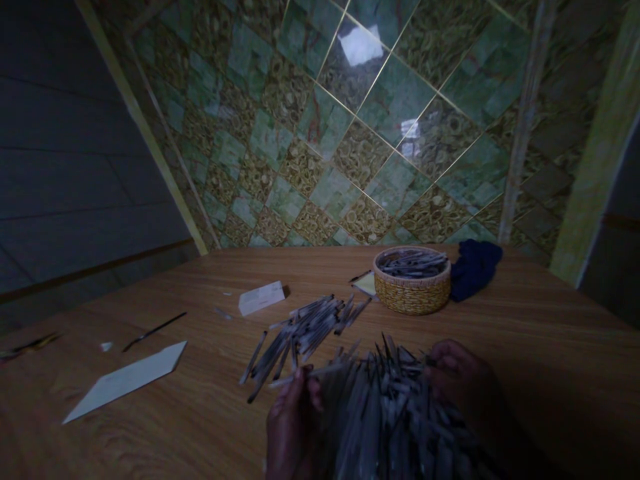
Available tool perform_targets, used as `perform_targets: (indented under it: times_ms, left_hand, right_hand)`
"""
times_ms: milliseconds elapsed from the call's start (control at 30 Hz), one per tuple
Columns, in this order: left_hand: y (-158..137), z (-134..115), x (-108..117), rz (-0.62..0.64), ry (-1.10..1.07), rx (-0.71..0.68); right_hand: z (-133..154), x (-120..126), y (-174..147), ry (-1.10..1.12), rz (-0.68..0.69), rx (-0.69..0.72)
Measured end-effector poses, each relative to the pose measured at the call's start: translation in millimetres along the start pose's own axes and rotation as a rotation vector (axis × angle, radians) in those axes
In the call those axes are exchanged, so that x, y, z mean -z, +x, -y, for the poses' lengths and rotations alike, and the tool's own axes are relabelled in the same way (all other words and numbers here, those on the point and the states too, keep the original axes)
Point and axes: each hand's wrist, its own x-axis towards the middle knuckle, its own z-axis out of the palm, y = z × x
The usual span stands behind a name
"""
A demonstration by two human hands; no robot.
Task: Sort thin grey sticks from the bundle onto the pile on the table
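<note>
Apparently for room, a basket (413, 295) sits toward far edge of desk (215, 407); left hand (294, 420) pinches stick (330, 369), right hand (463, 377) grip unclear.

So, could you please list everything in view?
Table: one, brown, foreground
Tiled wall: one, green and brown, behind table
Panelled wall: one, dark grey, left
Basket: one, tan, back right of table
Sticks: many, grey and dark, inside basket
Cloth: one, navy, right of basket
Pad: one, pale yellow, left of basket
Block: one, white, left of centre
Slivers: two, pale, left of block
Loose sticks: many, grey and dark, mid-table
Stick heap: one, grey and dark, bottom centre
Flat piece: one, white, front left
Rod: one, black, behind flat piece
Scrap: one, white, left of rod
Unclear item: one, yellow and dark, left edge
Left hand: one, bare, holding clear stick
Right hand: one, bare, at heap
</note>
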Motion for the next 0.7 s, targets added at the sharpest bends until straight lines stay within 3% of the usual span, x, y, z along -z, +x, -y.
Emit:
perform_targets:
  times_ms: [167,300,400,567,700]
  left_hand:
    - [-3.4,10.0,0.1,0.025,0.303,-0.170]
    - [-10.0,26.7,1.3,0.146,0.633,-0.244]
    - [-12.5,33.0,4.4,0.265,0.792,-0.301]
    - [-14.9,29.1,6.7,0.434,0.991,-0.396]
    - [-18.4,22.6,4.6,0.446,1.035,-0.396]
  right_hand:
    - [-8.9,5.4,-0.1,-0.390,-0.061,0.247]
    - [-24.4,-3.9,-12.5,-0.729,-0.032,0.731]
    - [-29.9,-14.3,-23.6,-0.769,-0.015,0.991]
    - [-35.9,-21.5,-30.3,-0.770,0.018,1.187]
    - [-43.5,-16.7,-25.9,-0.871,0.053,1.198]
